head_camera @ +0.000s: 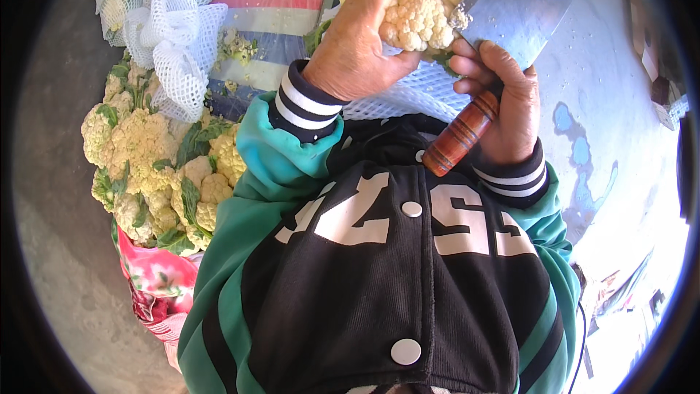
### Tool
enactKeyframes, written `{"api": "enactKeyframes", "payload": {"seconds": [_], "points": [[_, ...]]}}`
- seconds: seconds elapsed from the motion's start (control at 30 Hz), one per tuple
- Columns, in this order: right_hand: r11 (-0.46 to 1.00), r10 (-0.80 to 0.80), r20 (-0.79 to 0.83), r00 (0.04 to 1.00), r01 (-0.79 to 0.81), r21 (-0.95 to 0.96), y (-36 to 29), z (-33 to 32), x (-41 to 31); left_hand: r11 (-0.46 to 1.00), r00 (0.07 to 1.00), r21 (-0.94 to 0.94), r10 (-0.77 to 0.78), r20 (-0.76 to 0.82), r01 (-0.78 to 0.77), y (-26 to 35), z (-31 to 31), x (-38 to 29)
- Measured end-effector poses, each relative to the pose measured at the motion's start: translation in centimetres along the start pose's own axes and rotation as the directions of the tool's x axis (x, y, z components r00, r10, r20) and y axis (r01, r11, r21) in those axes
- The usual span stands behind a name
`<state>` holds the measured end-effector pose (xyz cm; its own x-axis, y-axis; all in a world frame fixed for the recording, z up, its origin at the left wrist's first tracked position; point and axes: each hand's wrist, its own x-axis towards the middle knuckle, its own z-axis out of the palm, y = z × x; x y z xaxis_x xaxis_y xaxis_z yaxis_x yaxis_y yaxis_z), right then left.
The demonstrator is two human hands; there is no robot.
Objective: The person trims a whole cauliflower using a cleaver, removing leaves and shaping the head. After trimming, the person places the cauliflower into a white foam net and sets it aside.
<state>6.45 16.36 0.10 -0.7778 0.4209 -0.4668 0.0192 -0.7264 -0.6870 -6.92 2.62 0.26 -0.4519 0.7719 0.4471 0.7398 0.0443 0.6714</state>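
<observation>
A cauliflower head is at the top centre, with my left hand around its left side, thumb below and fingers over the top. My right hand holds a cleaver, its broad steel blade tilted up to the right and its brown turned wooden handle pointing down to the left. Pale crumbs cling to the blade's corner beside the cauliflower. Some right fingertips reach under the cauliflower; whether they press on it is unclear. White foam netting lies below both hands.
A heap of cauliflower heads with green leaves stands at the left, over a pink patterned cloth. Above it are cauliflowers in white foam nets. A striped plastic-covered surface bears cauliflower crumbs. Dark blocks are at the far right.
</observation>
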Motion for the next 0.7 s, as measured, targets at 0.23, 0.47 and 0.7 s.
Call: {"api": "enactKeyframes", "payload": {"seconds": [0.23, 0.47, 0.7], "points": [[0.999, -0.032, -0.008, 0.999, 0.032, -0.006, 0.0, -0.3, 0.6, 0.996, 0.984, 0.024, 0.088, -0.156, -0.085, -1.2, 0.4, -0.7], [0.999, -0.04, -0.021, 0.999, 0.04, -0.014, -0.2, -0.2, 0.9, 0.995, 0.984, 0.059, 0.089, -0.157, -0.081, -2.2, 0.2, -1.7], [0.998, -0.061, -0.002, 0.998, 0.061, 0.003, -0.6, -0.1, 1.3, 0.999, 0.99, -0.016, 0.033, -0.136, -0.036, -2.2, 0.3, -1.5]]}}
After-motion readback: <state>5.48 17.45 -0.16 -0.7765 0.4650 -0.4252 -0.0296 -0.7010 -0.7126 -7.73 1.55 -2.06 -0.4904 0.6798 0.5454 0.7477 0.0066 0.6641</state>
